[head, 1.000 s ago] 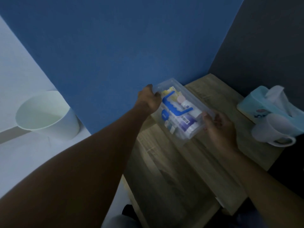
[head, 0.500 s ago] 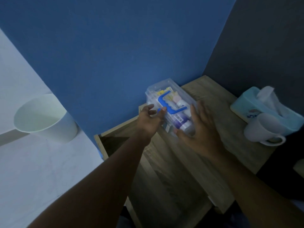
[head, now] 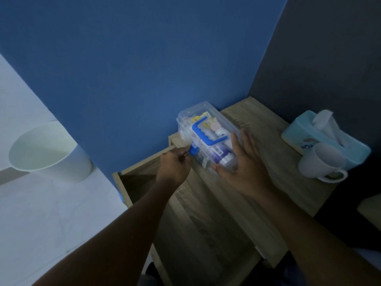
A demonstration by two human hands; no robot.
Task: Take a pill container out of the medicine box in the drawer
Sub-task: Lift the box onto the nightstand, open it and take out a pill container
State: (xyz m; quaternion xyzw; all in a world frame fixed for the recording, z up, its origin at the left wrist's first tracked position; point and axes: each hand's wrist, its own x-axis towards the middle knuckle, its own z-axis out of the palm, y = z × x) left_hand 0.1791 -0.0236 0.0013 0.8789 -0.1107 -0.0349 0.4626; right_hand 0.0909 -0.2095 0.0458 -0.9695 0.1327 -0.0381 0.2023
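Observation:
A clear plastic medicine box [head: 186,118] with a blue handle [head: 203,133] on its lid rests on the wooden table top [head: 243,195] against the blue wall. Bottles and packets show through its lid, among them a white and purple container [head: 223,155]. My left hand [head: 175,164] pinches the blue latch [head: 194,150] on the box's near-left side. My right hand [head: 245,164] lies with spread fingers against the box's right side. The lid looks closed. The open drawer [head: 138,182] gapes dark to the left, below the table top.
A white mug [head: 319,164] and a light blue tissue box [head: 309,135] stand at the table's right edge. A white bin [head: 49,153] sits on the pale floor at the left. Blue wall [head: 144,58] rises right behind the box.
The box has come down from both hands onto the table top. My left hand moved from the box's far end to the blue latch; my right hand flattened against its right side.

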